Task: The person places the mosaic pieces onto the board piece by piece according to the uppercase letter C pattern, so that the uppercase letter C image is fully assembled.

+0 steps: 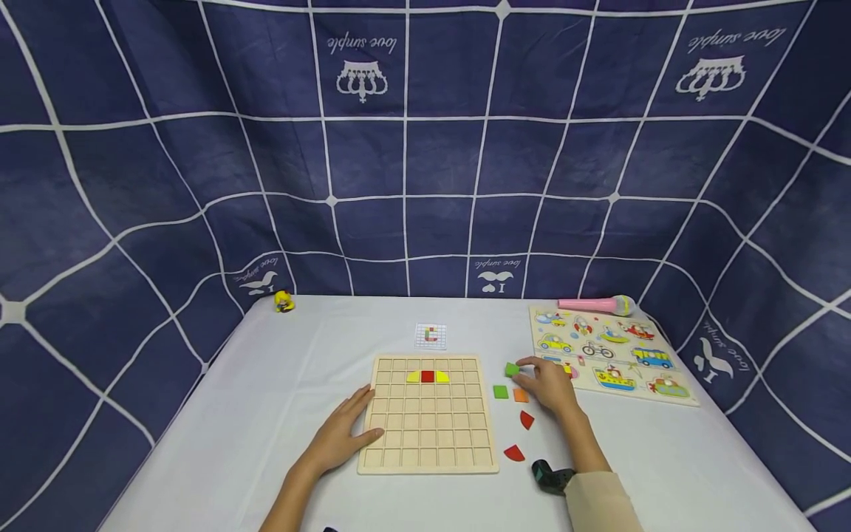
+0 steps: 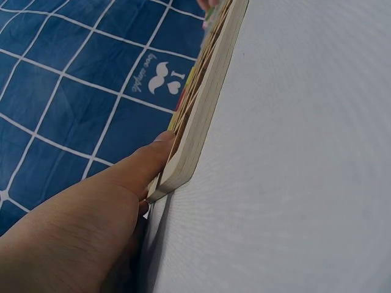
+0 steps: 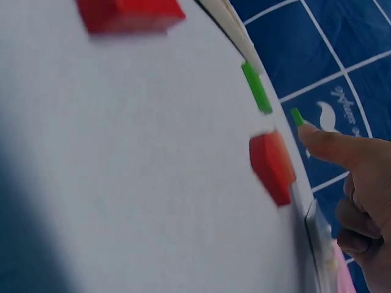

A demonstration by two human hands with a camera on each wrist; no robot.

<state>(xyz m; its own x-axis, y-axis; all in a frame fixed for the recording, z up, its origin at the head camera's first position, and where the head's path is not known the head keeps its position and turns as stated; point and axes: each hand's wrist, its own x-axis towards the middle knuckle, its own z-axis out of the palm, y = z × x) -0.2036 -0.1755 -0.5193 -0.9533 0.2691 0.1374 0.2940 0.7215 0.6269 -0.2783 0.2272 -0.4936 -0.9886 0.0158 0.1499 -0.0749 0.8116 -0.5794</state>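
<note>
At the centre of the table lies a wooden grid board [image 1: 428, 414]. In its upper rows a red square tile [image 1: 428, 377] sits between two yellow curved tiles [image 1: 414, 377]. My left hand [image 1: 337, 436] rests at the board's left edge, fingers fairly straight and thumb on top; in the left wrist view the thumb [image 2: 146, 160] lies over the board's rim. To the right of the board, my right hand [image 1: 548, 383] pinches a green square tile [image 1: 511, 369] between thumb and fingertips. Another green tile [image 1: 501, 392] and an orange tile [image 1: 521, 395] lie just below it.
Two red quarter-round tiles [image 1: 514, 453] lie right of the board. A small pattern card [image 1: 431, 336] is behind it. At the right are a picture puzzle board [image 1: 612, 355] and a pink toy microphone [image 1: 592, 304]. A yellow figurine [image 1: 284, 301] stands at the far left.
</note>
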